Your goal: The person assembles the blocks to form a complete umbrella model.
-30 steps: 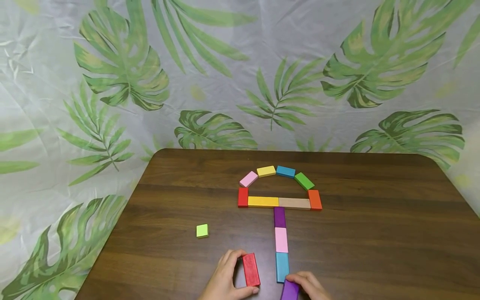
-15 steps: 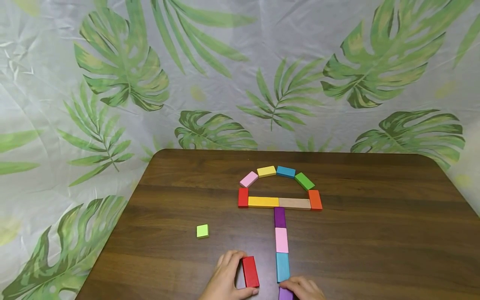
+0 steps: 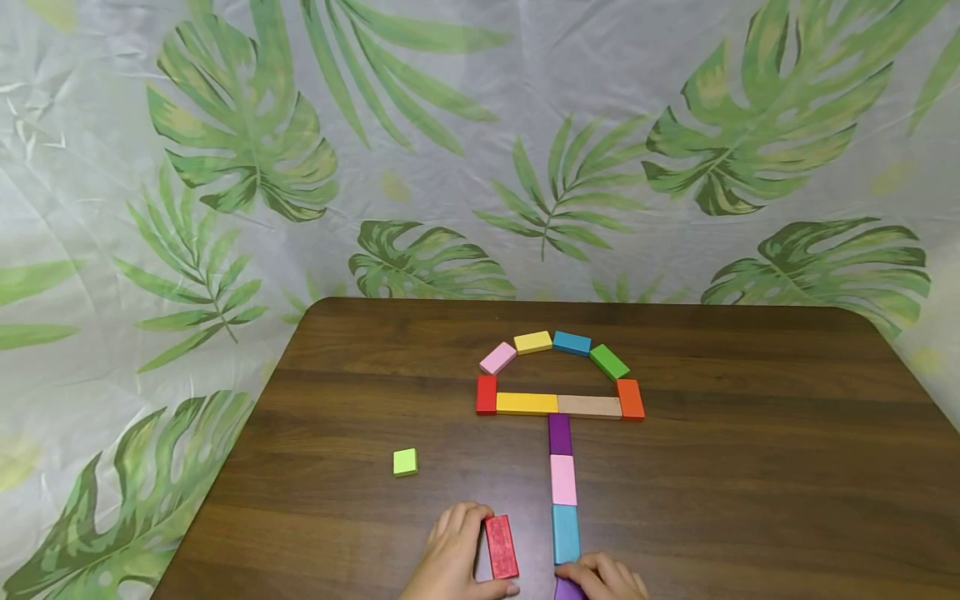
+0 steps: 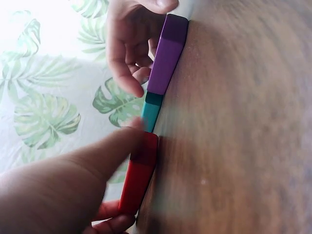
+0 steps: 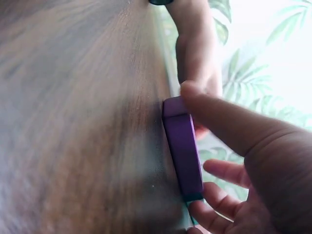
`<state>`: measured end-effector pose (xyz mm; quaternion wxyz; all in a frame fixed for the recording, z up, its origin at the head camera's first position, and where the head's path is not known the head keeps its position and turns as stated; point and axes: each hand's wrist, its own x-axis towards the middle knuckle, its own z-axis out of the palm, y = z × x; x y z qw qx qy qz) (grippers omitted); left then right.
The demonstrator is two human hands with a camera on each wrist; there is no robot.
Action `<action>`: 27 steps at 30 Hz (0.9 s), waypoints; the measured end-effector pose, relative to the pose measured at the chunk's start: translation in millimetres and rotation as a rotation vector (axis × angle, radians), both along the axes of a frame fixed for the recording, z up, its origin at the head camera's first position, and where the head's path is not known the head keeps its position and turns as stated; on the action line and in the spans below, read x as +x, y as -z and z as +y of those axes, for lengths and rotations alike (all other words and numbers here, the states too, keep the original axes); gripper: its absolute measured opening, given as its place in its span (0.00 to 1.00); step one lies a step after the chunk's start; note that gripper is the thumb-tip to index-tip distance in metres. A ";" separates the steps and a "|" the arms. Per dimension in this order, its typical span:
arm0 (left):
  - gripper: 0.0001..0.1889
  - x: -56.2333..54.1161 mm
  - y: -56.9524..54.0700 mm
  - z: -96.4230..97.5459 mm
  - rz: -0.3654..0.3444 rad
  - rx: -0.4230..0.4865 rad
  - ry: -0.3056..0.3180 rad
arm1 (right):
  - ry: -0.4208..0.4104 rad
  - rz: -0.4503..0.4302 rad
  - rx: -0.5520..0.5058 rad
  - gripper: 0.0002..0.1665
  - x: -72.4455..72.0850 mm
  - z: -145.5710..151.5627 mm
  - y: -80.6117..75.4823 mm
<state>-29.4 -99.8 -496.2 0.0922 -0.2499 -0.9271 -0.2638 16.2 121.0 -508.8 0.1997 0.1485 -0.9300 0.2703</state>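
My left hand (image 3: 450,557) grips a red wooden block (image 3: 502,547) lengthwise, thumb at its near end and fingers at its far end. To the right, my right hand (image 3: 607,577) holds a purple block (image 3: 567,591) low on the table, its near part cut off by the head view's bottom edge. In the right wrist view the thumb is at one end of the purple block (image 5: 183,151) and the fingertips are by the other. Just beyond it lies a teal block (image 3: 566,534), in line with a pink block (image 3: 564,480) and a dark purple one (image 3: 560,434).
The column meets a row of a yellow block (image 3: 527,404) and a tan block (image 3: 589,407), with red and orange blocks at its ends. Several blocks arch above, including a blue one (image 3: 572,343). A lime-green cube (image 3: 405,462) sits left on the brown table (image 3: 750,467).
My right hand has shifted slightly left with the purple block, straightening it toward the column's line. The left hand and its red block have moved slightly toward me.
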 end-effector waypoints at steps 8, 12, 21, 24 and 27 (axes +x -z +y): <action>0.22 -0.6 -2.5 -0.9 -0.021 0.018 -0.003 | -0.064 0.029 -0.064 0.22 -2.7 4.1 -0.2; 0.19 -1.6 -4.6 -2.1 -0.044 0.007 -0.001 | -0.061 0.000 -0.049 0.23 -0.5 5.8 -1.6; 0.14 -3.0 -7.1 -4.1 -0.019 0.020 0.030 | -0.109 -0.023 -0.036 0.25 -1.3 8.8 -2.1; 0.14 -3.3 -5.8 -4.6 -0.001 0.021 0.041 | -0.116 0.002 -0.041 0.25 -1.5 8.8 -1.2; 0.14 -3.2 -4.5 -4.6 0.023 0.026 0.048 | -0.118 0.020 -0.038 0.25 -1.7 8.3 -0.4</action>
